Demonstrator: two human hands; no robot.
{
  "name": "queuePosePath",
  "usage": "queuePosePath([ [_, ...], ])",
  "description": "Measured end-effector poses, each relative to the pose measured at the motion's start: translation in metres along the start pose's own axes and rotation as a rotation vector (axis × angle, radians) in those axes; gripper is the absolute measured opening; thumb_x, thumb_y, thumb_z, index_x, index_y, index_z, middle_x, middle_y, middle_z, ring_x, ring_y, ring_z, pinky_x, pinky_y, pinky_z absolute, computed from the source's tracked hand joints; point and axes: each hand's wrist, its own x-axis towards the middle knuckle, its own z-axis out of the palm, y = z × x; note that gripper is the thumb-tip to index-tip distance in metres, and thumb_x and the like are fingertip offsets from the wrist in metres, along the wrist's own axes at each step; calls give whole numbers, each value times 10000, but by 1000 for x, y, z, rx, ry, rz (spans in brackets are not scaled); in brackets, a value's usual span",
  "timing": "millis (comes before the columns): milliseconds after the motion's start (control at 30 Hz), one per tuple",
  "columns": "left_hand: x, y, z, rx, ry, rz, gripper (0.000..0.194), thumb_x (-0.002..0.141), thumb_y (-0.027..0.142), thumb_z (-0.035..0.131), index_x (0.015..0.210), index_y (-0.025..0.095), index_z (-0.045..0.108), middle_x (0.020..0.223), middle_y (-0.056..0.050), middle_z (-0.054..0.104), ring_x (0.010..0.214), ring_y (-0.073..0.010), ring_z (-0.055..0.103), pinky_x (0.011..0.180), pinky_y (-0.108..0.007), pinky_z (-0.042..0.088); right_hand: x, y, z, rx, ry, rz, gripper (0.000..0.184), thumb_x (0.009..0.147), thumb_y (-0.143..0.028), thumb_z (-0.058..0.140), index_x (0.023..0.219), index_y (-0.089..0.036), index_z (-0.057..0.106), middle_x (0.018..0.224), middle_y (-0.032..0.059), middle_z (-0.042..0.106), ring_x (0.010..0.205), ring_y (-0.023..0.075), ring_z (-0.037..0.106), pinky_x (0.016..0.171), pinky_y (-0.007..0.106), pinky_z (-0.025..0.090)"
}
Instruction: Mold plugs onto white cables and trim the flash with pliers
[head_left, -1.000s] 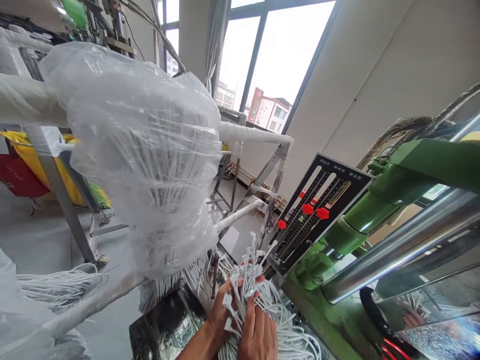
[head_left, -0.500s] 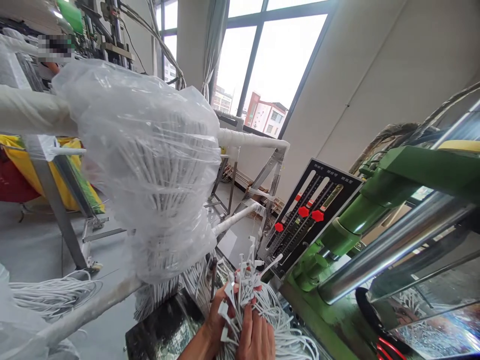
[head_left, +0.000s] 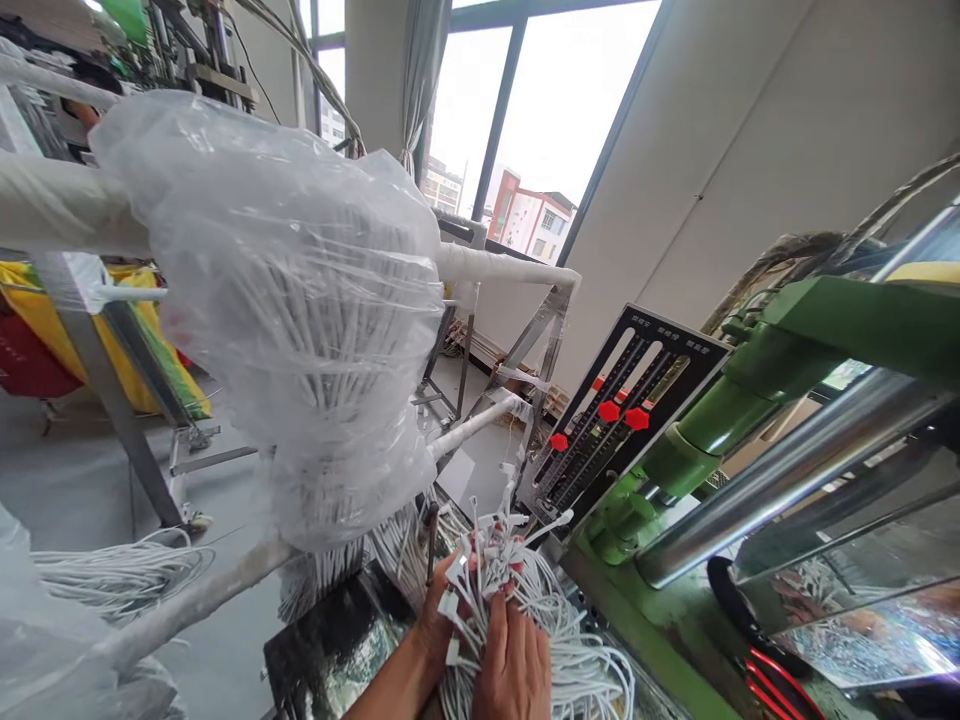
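Low in the view, a bundle of white cables (head_left: 592,660) with small white connectors (head_left: 448,604) at their ends fans out around my hands. My left hand (head_left: 439,620) is wrapped round the bundle from the left, close below the connector ends. From the front, my right hand (head_left: 514,655) presses against the same bundle, its fingers bent together over the cables near the ends. The fingertips of both hands are partly hidden among the connectors. The loose lengths of cable spill to the right and below my right hand.
A plastic-wrapped bunch of cables (head_left: 300,330) hangs over a white-wrapped rail (head_left: 510,268) at left. The green machine (head_left: 712,420) with a black panel (head_left: 622,400) of red knobs stands right. A dark metal box (head_left: 345,640) sits left of my hands. Red-handled pliers (head_left: 780,680) lie lower right.
The view has shifted slightly. Both hands stay on the cable bundle, and the connector ends between them have moved a little.
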Motion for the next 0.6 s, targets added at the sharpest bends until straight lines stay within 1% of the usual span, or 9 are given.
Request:
queuePosePath([
  [100, -4, -1, -1, -13, -10, -28, 408, 687, 468, 722, 994, 201, 695, 902, -81, 737, 842, -326, 707, 718, -408, 577, 0, -2, -2, -1, -40, 8, 381, 941, -86, 318, 1242, -96, 552, 935, 151, 675, 792, 251, 621, 727, 416, 471],
  [267, 2, -1, -7, 5, -42, -51, 406, 628, 454, 738, 958, 220, 695, 959, -71, 738, 901, -347, 698, 709, -404, 577, -2, -1, 1, 46, -13, 25, 426, 930, -72, 285, 1260, -138, 546, 968, 146, 664, 836, 255, 611, 748, 415, 456],
  [333, 4, 2, -7, -11, -49, -48, 334, 668, 409, 710, 948, 228, 702, 990, -60, 740, 962, -340, 688, 727, -392, 576, -3, -1, 1, 64, -14, 23, 453, 913, -55, 276, 1279, -135, 531, 989, 150, 657, 849, 259, 602, 750, 420, 456],
  [400, 3, 6, -4, -56, -70, -53, 236, 730, 323, 650, 945, 244, 708, 1000, -30, 743, 1040, -311, 669, 760, -361, 567, -4, -1, 0, 79, -41, 21, 479, 884, -32, 295, 1304, -120, 507, 1000, 153, 648, 862, 265, 588, 764, 430, 458],
  [433, 2, 8, -2, -82, -88, -59, 223, 760, 282, 612, 958, 248, 709, 1010, -20, 742, 1079, -291, 655, 779, -339, 558, -4, -1, -1, 88, -58, 28, 499, 866, -21, 311, 1321, -115, 491, 1002, 151, 644, 875, 267, 581, 777, 435, 459],
  [533, -2, 11, 1, -136, -162, -89, 294, 840, 199, 487, 1035, 230, 704, 1066, -26, 734, 1143, -239, 625, 807, -279, 533, -3, 0, -5, 141, -95, 64, 587, 809, 6, 347, 1373, -125, 442, 1011, 137, 630, 923, 269, 569, 824, 447, 455],
  [600, -2, 9, -1, -169, -201, -78, 345, 888, 180, 419, 1097, 225, 688, 1111, -33, 723, 1159, -226, 615, 823, -273, 527, -2, 1, -8, 202, -106, 68, 651, 772, 10, 353, 1403, -138, 413, 1017, 129, 620, 928, 263, 564, 833, 445, 455],
])
